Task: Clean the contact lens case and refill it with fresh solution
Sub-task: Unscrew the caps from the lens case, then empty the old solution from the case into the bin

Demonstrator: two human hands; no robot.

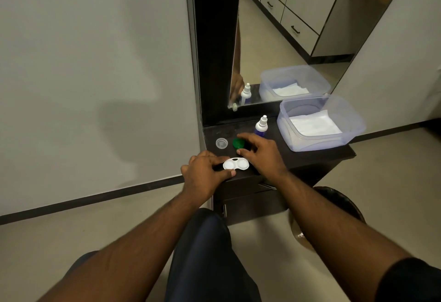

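Surface: a small dark vanity shelf (pixel 317 156), matte, dusty near the back, set against a tall mirror (pixel 293 27) in a dark frame.
Room: pale grey wall on the left, beige floor with a dark skirting line; the mirror reflects grey cabinet drawers with black handles.
Lens case: a white plastic contact lens case (pixel 236 164), two round wells joined at the middle, both wells uncovered, lying at the shelf's front edge.
Left hand: the left hand (pixel 205 172) pinches the case's left end, thumb at the near rim, fingers curled over the far side.
Right hand: the right hand (pixel 260 152) grips a green round cap (pixel 238 143) just behind the case, forefinger over its far edge, thumb at its near edge.
Other cap: a clear round cap (pixel 221 143) rests flat to the left of the green one.
Bottle: a small solution bottle (pixel 261 127), white nozzle top, blue body, upright behind the right hand; label too small to read.
Container: a translucent bluish plastic tub (pixel 353 132), rounded corners, with folded white tissue (pixel 315 125) inside, at the shelf's right.
Writing: none legible anywhere.
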